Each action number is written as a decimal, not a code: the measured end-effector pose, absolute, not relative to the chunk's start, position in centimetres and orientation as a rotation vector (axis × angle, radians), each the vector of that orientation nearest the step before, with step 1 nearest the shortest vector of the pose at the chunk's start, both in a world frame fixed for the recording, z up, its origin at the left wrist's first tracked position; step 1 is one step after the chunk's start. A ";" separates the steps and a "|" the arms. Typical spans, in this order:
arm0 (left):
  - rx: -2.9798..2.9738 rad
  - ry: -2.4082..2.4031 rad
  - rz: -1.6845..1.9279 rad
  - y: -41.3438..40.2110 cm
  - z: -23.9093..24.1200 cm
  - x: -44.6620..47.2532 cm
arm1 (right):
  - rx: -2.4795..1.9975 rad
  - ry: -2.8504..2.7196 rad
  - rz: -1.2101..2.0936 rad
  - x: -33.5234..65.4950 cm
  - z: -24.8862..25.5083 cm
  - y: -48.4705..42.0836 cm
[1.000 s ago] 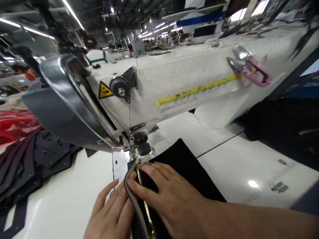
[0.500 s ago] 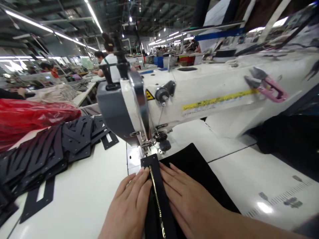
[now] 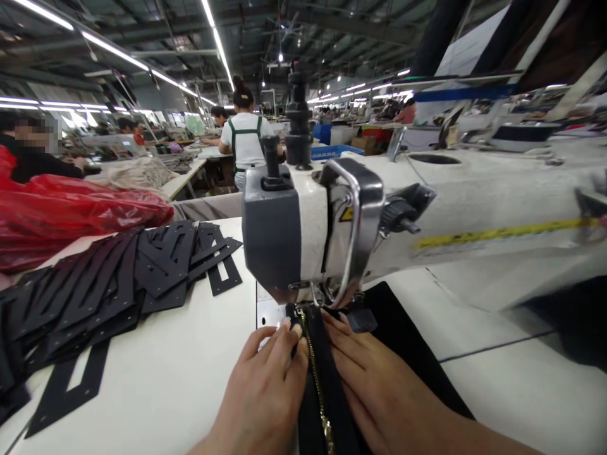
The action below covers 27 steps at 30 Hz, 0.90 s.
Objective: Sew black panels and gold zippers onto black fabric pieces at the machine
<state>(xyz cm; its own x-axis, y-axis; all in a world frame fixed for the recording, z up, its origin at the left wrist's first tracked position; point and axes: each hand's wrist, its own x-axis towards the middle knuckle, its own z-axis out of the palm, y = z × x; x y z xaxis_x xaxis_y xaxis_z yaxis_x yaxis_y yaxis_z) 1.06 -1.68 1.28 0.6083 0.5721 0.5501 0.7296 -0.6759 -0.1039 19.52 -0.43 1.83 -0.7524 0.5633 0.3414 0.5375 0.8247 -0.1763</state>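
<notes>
A zipper with gold teeth runs lengthwise through a slotted black strip, its metal pull near the bottom of the view. Under and beside the strip lies black fabric. The strip's far end sits at the presser foot area of a white sewing machine, partly hidden by the machine head. My left hand rests with extended fingers on the strip's left side, fingertips by the zipper. Flat along the right side lies my right hand, its fingers stretched toward the needle area.
Many slotted black pieces overlap in a pile on the left of the white tabletop. Behind them is red plastic wrapping. The machine arm crosses to the right, and a person in a white shirt works farther off.
The view has shifted, bringing the machine head closer and farther right. The strip's far end, in plain sight before, is now partly covered by the machine head. Both hands stay on the work.
</notes>
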 end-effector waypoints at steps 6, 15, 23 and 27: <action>-2.553 -1.102 -0.678 -1.8 1.0 0.9 | -0.802 -2.620 0.065 19.7 1.9 -0.3; -2.588 -1.115 -0.676 -2.0 1.2 1.1 | -0.814 -2.637 0.049 19.9 1.9 -0.4; -2.614 -1.077 -0.654 -1.9 1.1 0.7 | -0.851 -2.565 0.176 20.3 1.5 -0.5; -2.601 -1.053 -0.623 -1.9 1.2 0.6 | -0.835 -2.599 0.216 20.2 1.5 -0.3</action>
